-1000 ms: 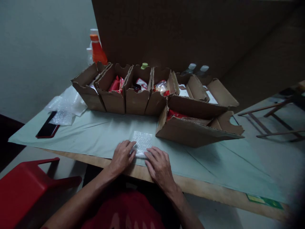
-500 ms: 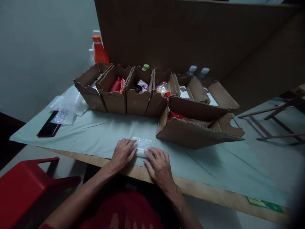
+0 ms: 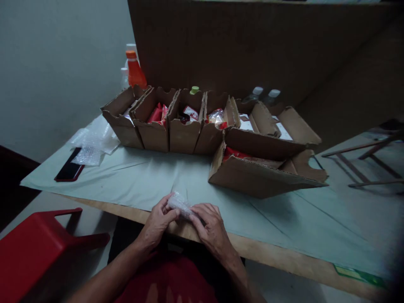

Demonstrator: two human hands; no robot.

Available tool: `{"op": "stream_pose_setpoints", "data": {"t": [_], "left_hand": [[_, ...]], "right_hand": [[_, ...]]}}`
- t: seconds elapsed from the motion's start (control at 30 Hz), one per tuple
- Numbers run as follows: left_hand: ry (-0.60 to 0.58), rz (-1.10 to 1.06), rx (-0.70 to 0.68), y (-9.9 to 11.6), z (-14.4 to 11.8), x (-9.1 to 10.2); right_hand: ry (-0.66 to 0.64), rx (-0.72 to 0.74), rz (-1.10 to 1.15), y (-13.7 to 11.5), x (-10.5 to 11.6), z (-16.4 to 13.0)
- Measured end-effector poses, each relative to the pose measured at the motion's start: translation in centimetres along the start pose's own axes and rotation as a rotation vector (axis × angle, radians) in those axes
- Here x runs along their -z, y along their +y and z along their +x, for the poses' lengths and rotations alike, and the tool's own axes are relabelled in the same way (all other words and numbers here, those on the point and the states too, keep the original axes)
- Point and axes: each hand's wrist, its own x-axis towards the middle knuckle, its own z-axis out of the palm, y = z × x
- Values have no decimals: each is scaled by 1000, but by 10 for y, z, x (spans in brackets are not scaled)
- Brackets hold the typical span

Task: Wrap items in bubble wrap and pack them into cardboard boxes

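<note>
**Wrap bundle gripped in both hands at near table edge**

Bundle (image 3: 179, 203) of bubble wrap sits between both hands, right over the near wooden edge of the table (image 3: 284, 257). Left hand (image 3: 157, 224) has fingers curled closed on its left end; right hand (image 3: 211, 226) is closed over the right end from above. Whatever is inside is hidden.

Room: bare green cloth (image 3: 151, 176) ahead of the hands is open up to the row of bins (image 3: 164, 126). Big box (image 3: 261, 168) sits ahead and to the right, apart from the hands. To the right of the hands the cloth is free along the edge.

Vs 1 s ago: wrap lay flat on the cloth as a square sheet under the fingertips; half a second later it was half rolled. Now it is a tight roll, lifted and pulled back to the edge.

Materials: wrap is clear and bubbled, glossy. Bins and box are raw corrugated cardboard with notched rims, holding red packets. Loose wrap (image 3: 91, 147) and a dark phone (image 3: 69, 170) lie far left. Red plastic stool (image 3: 34, 248) is below left.
</note>
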Motion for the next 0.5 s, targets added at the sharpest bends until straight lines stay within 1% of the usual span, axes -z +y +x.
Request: {"op": "stream_pose_setpoints", "data": {"t": [0.07, 0.13, 0.17, 0.23, 0.3, 0.33, 0.4, 0.5], "left_hand": [[10, -37, 14, 0, 3, -6], [-36, -33, 16, -3, 4, -11], [-63, -20, 13, -5, 4, -14], [-124, 35, 11, -10, 4, -18], [-189, 114, -28, -11, 5, -21], [-214, 162, -84, -8, 6, -23], [-236, 283, -271, 8, 12, -31], [-170, 521, -675, 50, 32, -52]], "right_hand": [[29, -94, 96, 0, 4, -7], [60, -226, 237, 3, 9, -14], [46, -290, 320, 5, 12, -17], [-24, -386, 451, 8, 18, -23], [-52, -437, 490, 11, 28, -29], [-32, -448, 483, 13, 35, -31], [51, -458, 452, 16, 57, -35], [181, -441, 392, 20, 106, -36]]}}
